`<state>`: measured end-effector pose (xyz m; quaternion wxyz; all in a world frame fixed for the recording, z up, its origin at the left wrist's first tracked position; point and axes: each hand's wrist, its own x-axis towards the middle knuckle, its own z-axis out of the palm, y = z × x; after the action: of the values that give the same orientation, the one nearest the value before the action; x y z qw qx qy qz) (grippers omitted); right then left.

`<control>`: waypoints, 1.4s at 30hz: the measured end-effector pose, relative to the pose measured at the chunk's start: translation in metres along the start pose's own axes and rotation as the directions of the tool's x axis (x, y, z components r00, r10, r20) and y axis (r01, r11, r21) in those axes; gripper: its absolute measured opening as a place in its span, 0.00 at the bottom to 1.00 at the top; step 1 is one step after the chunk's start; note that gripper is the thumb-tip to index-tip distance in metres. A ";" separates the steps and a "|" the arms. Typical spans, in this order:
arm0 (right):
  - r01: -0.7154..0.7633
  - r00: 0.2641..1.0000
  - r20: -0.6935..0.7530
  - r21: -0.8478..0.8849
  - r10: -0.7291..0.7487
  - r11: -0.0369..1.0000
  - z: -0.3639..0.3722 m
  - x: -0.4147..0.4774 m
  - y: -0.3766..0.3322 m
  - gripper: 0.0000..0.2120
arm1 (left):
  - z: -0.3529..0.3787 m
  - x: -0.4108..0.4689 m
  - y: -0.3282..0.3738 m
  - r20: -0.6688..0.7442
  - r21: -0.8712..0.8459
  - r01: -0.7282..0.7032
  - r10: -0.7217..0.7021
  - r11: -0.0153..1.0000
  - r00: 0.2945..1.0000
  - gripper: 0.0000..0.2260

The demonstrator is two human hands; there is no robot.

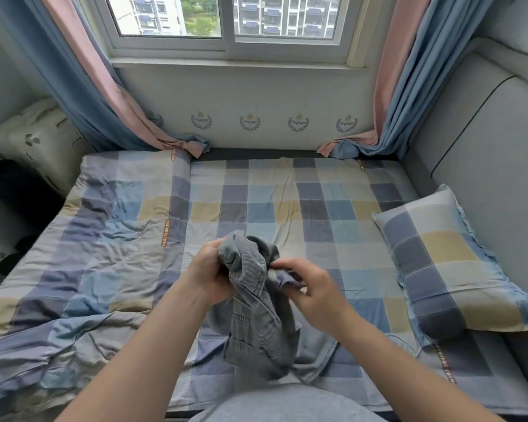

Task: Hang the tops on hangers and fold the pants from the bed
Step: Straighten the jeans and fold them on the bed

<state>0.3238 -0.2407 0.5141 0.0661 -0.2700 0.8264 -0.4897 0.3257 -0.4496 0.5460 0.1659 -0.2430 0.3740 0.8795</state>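
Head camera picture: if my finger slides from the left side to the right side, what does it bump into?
Pale printed pillow → rumpled checked quilt → left hand → grey denim garment, gripped by both hands → right hand → checked pillow → grey padded wall.

Denim garment [256, 324] – matt, ribbed; bed sheet [287, 202] – soft checked cotton, creased.

A white-framed sliding window [229, 53] sits at twelve o'clock, with a pink-and-blue fabric left curtain [73, 71] at eleven and a matching right curtain [409, 71] at one. A rumpled checked cotton quilt [89, 239] lies at nine. A checked rectangular pillow [448, 263] rests at three.
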 end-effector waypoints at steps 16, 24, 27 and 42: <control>-0.175 0.972 -0.152 0.029 0.178 0.984 -0.036 0.067 -0.027 0.14 | 0.013 -0.011 -0.007 0.107 0.848 -0.296 0.404 0.440 0.908 0.51; -0.188 0.976 -0.067 0.240 0.209 0.952 -0.046 0.077 -0.070 0.11 | 0.019 0.007 -0.047 0.199 0.940 -0.321 0.573 0.119 0.795 0.21; -0.186 0.967 -0.111 0.315 0.231 0.931 -0.062 0.076 -0.073 0.08 | -0.005 0.022 -0.045 0.108 0.967 -0.234 0.669 0.101 0.736 0.19; -0.540 0.799 -0.226 0.141 0.558 0.830 -0.068 0.062 0.016 0.10 | -0.027 0.030 -0.022 -0.089 0.836 -0.321 0.687 0.446 0.721 0.13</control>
<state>0.2401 -0.2133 0.5454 0.1065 0.0494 0.8529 -0.5087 0.3190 -0.4517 0.5008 -0.1086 -0.2022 0.7943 0.5625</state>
